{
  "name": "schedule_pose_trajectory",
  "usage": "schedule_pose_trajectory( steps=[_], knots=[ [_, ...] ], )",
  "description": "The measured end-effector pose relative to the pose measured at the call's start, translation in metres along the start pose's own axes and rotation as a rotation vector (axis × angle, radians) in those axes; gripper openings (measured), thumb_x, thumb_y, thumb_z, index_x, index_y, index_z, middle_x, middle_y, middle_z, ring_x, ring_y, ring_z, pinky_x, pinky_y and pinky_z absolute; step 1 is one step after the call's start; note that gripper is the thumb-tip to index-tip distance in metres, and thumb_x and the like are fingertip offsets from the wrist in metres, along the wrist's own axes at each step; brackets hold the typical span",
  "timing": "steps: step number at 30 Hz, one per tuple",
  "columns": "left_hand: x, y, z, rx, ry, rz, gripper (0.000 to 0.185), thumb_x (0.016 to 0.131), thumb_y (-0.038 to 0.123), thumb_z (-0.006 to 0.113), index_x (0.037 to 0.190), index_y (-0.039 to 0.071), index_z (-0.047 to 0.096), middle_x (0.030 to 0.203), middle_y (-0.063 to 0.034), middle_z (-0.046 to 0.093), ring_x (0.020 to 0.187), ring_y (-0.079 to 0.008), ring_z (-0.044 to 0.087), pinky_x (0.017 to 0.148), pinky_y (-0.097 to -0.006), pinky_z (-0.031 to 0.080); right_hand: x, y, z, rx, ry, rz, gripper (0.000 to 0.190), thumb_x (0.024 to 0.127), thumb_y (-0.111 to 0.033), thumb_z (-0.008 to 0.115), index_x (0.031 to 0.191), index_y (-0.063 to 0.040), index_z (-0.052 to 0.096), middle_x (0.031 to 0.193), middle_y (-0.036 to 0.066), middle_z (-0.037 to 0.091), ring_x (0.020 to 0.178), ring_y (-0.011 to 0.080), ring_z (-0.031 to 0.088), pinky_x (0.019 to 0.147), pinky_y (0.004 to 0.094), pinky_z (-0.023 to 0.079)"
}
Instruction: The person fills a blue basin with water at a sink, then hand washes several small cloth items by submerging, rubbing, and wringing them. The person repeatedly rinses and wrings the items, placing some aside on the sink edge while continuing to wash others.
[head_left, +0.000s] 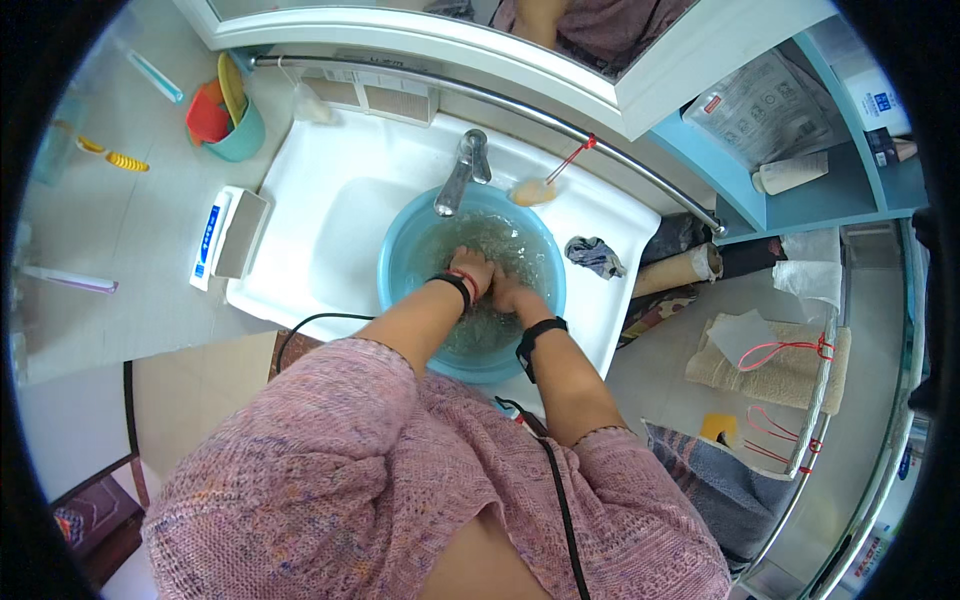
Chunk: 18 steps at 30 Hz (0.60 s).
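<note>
A light blue plastic basin (388, 251) sits in the white sink (330, 150) below a chrome faucet (459, 176). Both of my hands are dipped into the cloudy, rippling water (480, 334) inside it. My left hand (472, 264) bends downward near the middle, with a red cord bracelet and a black band at its wrist. Close against it is my right hand (508, 292), a black strap on that forearm. The fingers of both are partly hidden by water, so whether they hold anything cannot be made out.
A crumpled dark cloth (595, 256) lies on the sink's right ledge. Soap (534, 193) hangs by red string from a metal rail (480, 88). Left are a toothpaste box (210, 240) and a teal cup (240, 139). Right, towels (765, 367) hang below blue shelves (817, 195).
</note>
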<state>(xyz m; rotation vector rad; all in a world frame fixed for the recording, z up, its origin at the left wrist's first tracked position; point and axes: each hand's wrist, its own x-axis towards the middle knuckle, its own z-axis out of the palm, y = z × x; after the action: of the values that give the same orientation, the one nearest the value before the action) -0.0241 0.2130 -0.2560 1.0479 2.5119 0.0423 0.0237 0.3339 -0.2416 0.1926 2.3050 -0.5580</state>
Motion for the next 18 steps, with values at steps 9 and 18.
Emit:
schedule_pose_trajectory(
  steps=[9, 18],
  knots=[
    [-0.060, -0.009, -0.239, -0.618, -0.065, 0.452, 0.052, 0.086, 0.049, 0.065, 0.076, -0.002, 0.062, 0.062, -0.0147, 0.054, 0.057, -0.0218, 0.045, 0.057, -0.0374, 0.041, -0.151, -0.045, -0.143, 0.267, 0.209, -0.284, 0.035, 0.078, -0.021, 0.075, 0.108, -0.006, 0.068, 0.096, 0.011, 0.071, 0.084, 0.0184, 0.065, 0.078, 0.0319, 0.050],
    [-0.162, 0.020, -0.398, -0.867, 0.477, 0.698, 0.043, 0.074, 0.038, 0.080, 0.089, 0.000, 0.063, 0.071, -0.0047, 0.059, 0.064, -0.0142, 0.053, 0.059, -0.0295, 0.043, -0.359, -0.108, -0.285, 0.013, 1.331, -0.786, 0.021, 0.089, -0.010, 0.060, 0.106, -0.001, 0.068, 0.096, 0.008, 0.069, 0.087, 0.0145, 0.063, 0.079, 0.0266, 0.048]
  ],
)
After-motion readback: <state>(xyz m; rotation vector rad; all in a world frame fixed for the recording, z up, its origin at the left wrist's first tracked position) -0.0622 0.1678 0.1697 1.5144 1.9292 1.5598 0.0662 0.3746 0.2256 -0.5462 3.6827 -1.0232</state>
